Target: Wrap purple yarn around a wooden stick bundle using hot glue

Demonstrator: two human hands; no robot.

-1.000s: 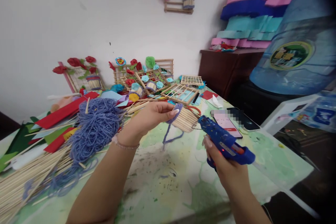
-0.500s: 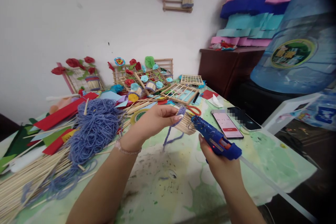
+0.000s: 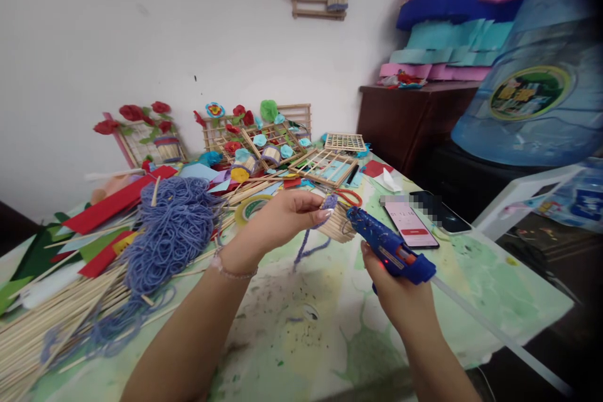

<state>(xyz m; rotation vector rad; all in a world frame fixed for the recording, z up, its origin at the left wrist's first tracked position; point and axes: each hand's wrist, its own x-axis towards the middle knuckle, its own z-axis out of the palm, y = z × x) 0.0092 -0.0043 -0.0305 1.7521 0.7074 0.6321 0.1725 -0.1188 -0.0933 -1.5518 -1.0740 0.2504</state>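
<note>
My left hand (image 3: 287,213) pinches a small bundle of wooden sticks (image 3: 338,227) above the table, with a strand of purple yarn (image 3: 308,245) wrapped over its end and hanging down. My right hand (image 3: 393,292) grips a blue glue gun (image 3: 389,246). Its nozzle touches the right side of the stick bundle. A red light glows on the gun's body.
A heap of purple yarn (image 3: 172,226) and long bamboo sticks (image 3: 51,320) lie at left. Coloured felt sheets, stick lattices with paper flowers (image 3: 264,138), a tape roll (image 3: 249,206) and red scissors (image 3: 349,196) crowd the back. Two phones (image 3: 414,223) lie right; a water jug (image 3: 532,81) stands beyond.
The glue gun has moved left and inward until its nozzle meets the stick bundle. My left hand has lowered and turned the bundle slightly.
</note>
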